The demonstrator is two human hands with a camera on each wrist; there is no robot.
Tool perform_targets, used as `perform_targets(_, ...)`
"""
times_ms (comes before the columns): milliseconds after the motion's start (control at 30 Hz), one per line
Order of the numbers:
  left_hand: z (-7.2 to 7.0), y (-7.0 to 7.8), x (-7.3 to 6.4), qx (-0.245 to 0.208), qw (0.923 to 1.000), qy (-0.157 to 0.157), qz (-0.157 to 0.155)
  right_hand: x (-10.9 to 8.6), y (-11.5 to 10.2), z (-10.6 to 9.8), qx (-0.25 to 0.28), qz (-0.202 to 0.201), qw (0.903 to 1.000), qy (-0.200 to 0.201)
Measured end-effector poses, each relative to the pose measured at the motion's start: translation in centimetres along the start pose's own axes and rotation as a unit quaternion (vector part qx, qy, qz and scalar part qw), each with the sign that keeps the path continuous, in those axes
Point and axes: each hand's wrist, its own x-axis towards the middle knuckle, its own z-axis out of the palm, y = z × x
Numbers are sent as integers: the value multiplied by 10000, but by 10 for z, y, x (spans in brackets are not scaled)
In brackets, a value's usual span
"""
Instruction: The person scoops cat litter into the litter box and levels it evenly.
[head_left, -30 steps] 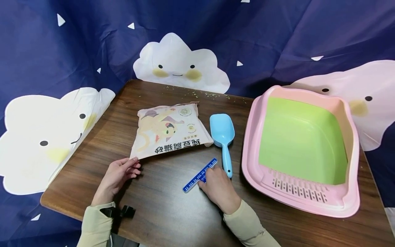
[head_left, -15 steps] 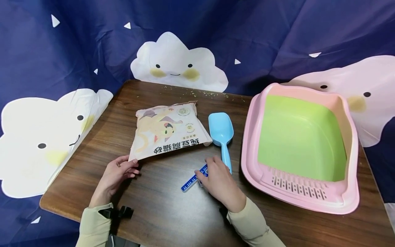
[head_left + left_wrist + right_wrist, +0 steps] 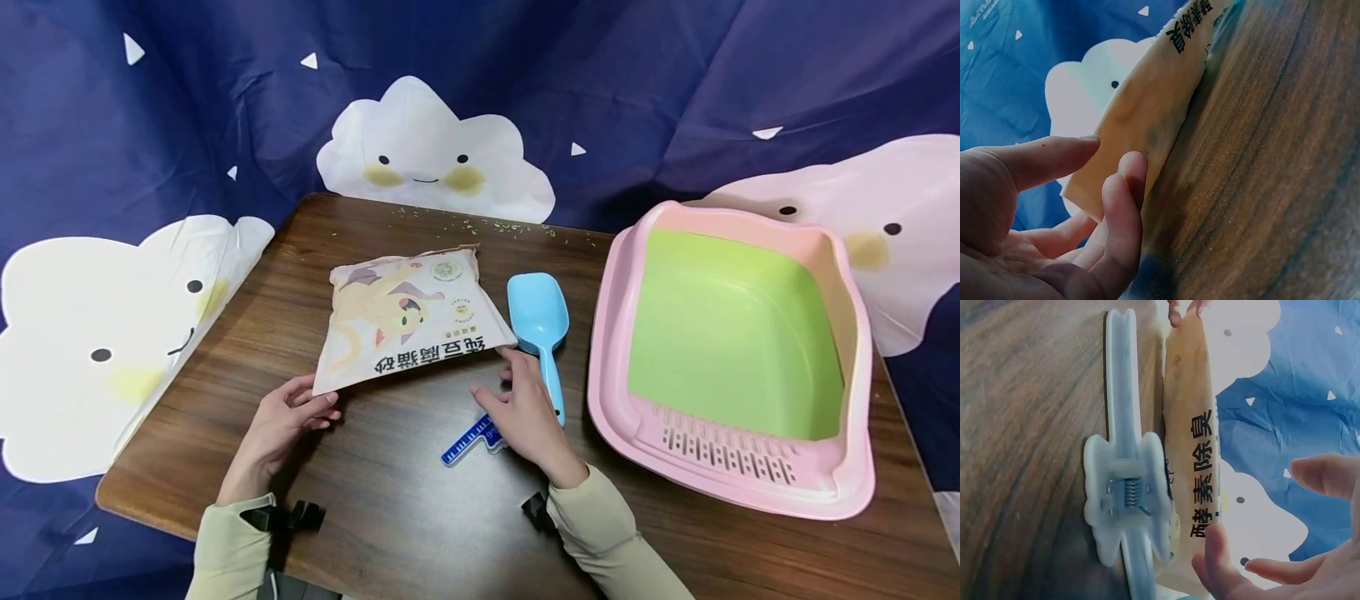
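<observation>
A pale pink bag of cat litter [image 3: 405, 317] with a cat drawing lies on the wooden table. My left hand [image 3: 281, 421] pinches its near left corner, thumb in front and a finger behind, as the left wrist view [image 3: 1079, 200] shows. My right hand [image 3: 528, 417] is spread, its fingertips right at the bag's near right corner. Partly hidden under that hand is a blue bag clip [image 3: 467, 442] with white markings. The right wrist view shows the bag clip [image 3: 1125, 487] from its spring side, standing beside the bag's printed side.
A light blue scoop [image 3: 538, 312] lies just right of the bag. Farther right stands a pink litter box [image 3: 615, 392] with a green inside. Crumbs [image 3: 480, 227] lie along the table's back edge, before a dark blue cloth with clouds.
My right hand has let go of the bag clip, leaving it on the table, and moved up to the bag's right corner with fingers spread. The left hand has stayed at its corner.
</observation>
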Motion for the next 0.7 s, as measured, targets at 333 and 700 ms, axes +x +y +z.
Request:
perform_targets(333, 3, 0, -1, 290, 9995, 119, 16, 12, 5, 4, 87, 381, 9991, -132)
perform_targets(700, 3, -1, -3, 427, 9982, 414, 105, 20, 7, 3, 22, 558, 9984, -95)
